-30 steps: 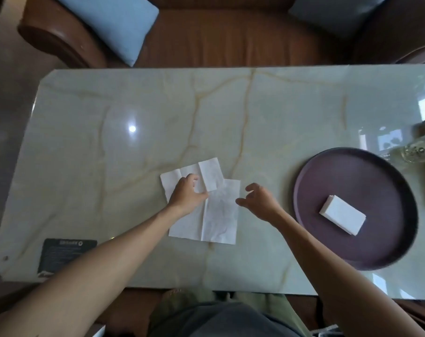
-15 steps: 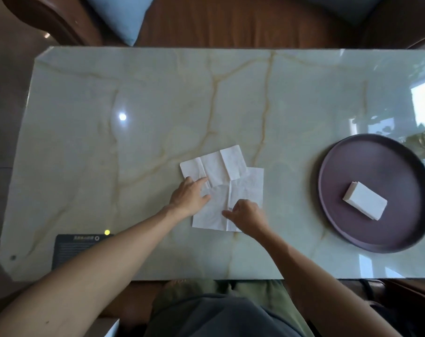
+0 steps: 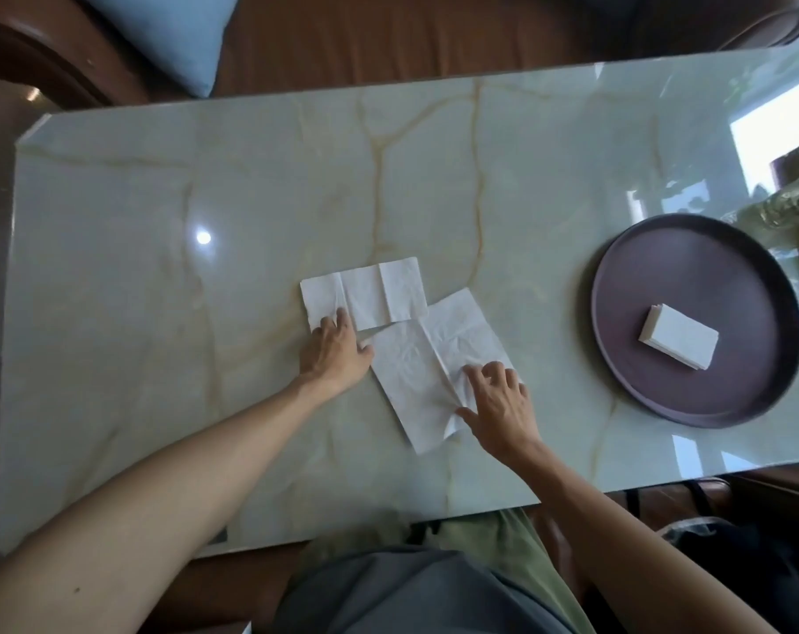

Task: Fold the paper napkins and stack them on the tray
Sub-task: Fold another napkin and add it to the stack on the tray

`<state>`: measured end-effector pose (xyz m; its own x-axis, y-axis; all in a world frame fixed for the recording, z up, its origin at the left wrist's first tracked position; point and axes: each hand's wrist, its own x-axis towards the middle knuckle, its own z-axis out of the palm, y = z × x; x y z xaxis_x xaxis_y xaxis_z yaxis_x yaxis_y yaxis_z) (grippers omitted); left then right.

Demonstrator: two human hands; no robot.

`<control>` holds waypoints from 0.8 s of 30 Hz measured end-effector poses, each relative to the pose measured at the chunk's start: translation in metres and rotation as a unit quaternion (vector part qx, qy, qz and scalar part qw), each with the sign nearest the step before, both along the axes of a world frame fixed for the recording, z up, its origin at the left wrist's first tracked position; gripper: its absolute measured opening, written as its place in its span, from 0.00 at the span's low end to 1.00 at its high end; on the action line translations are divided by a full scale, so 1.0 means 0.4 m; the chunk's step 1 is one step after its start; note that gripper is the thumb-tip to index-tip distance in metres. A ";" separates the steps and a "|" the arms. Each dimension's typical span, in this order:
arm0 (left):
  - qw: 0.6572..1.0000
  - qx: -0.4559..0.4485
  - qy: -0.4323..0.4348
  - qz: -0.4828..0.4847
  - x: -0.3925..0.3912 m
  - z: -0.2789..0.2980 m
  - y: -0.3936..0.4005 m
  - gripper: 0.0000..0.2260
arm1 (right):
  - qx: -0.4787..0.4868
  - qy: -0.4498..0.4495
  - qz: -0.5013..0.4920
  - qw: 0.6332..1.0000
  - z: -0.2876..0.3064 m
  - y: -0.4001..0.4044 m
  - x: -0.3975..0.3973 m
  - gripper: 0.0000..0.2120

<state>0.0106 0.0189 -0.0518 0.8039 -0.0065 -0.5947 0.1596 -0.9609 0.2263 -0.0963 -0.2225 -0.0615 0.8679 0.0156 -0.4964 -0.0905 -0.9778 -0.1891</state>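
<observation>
Tabletop (image 3: 297, 185): pale green marble, glossy, with tan veins running across it; a bright round light glare sits at its left-centre. Window reflection on the right part of the surface.

Far side: brown leather sofa (image 3: 388, 38) along the tabletop's far edge, with a light blue cushion (image 3: 169, 29) at its left end.

Right edge: a clear glass object (image 3: 791, 208), partly cut off by the frame, and behind it a small dark box-like item (image 3: 796, 164); identity unclear.

Near edge: green and grey clothing (image 3: 434, 583) on the person's lap.
</observation>
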 end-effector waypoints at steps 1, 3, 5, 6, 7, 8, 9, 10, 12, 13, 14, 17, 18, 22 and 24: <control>1.000 -0.009 -0.020 -0.007 0.003 0.005 -0.013 0.23 | 0.002 0.001 0.013 1.000 -0.001 -0.020 -0.005 0.27; 0.997 -0.046 -0.045 -0.032 0.008 0.011 -0.048 0.22 | -0.010 0.001 0.030 1.000 0.000 -0.054 -0.011 0.29; 0.994 -0.086 -0.043 -0.052 0.011 0.012 -0.095 0.23 | -0.021 -0.004 0.000 1.000 0.002 -0.077 -0.020 0.31; 0.994 -0.095 -0.033 -0.052 0.013 0.011 -0.120 0.24 | -0.021 -0.009 -0.039 0.999 0.006 -0.082 -0.027 0.30; 0.994 -0.098 -0.019 -0.043 0.015 0.009 -0.143 0.25 | -0.016 -0.015 -0.099 0.995 0.011 -0.086 -0.034 0.29; 0.995 -0.095 -0.005 -0.027 0.016 0.005 -0.165 0.25 | -0.002 -0.018 -0.176 0.984 0.015 -0.090 -0.041 0.27; 0.996 -0.089 0.008 -0.009 0.017 0.002 -0.183 0.26 | 0.021 -0.014 -0.267 0.963 0.020 -0.092 -0.046 0.25; 0.996 -0.086 0.020 0.010 0.016 -0.003 -0.197 0.26 | 0.044 -0.003 -0.356 0.933 0.027 -0.092 -0.047 0.24; 0.994 -0.091 0.039 0.040 0.011 -0.013 -0.216 0.26 | 0.119 0.040 -0.508 0.852 0.021 -0.086 -0.050 0.25; 0.994 -0.092 0.047 0.045 0.007 -0.018 -0.224 0.26 | 0.166 0.057 -0.572 0.801 0.014 -0.079 -0.049 0.27; 0.994 -0.088 0.052 0.046 0.004 -0.023 -0.229 0.27 | 0.209 0.069 -0.626 0.748 0.005 -0.070 -0.047 0.29; 0.995 -0.073 0.051 0.052 0.003 -0.031 -0.237 0.26 | 0.282 0.087 -0.710 0.639 -0.016 -0.047 -0.034 0.29; 0.995 -0.071 0.049 0.056 0.004 -0.032 -0.238 0.24 | 0.295 0.090 -0.714 0.628 -0.018 -0.045 -0.030 0.23; 0.996 -0.047 0.045 0.054 -0.001 -0.033 -0.245 0.17 | 0.258 0.076 -0.669 0.693 -0.023 -0.046 -0.020 0.10; 0.995 -0.054 0.049 0.066 -0.012 -0.035 -0.253 0.18 | 0.218 0.051 -0.636 0.738 -0.014 -0.047 -0.016 0.12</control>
<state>0.0057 -0.0824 -0.0659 0.7406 0.0281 -0.6714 0.3095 -0.9011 0.3036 -0.1027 -0.2411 -0.0671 0.2766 -0.6017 -0.7493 -0.9189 0.0626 -0.3895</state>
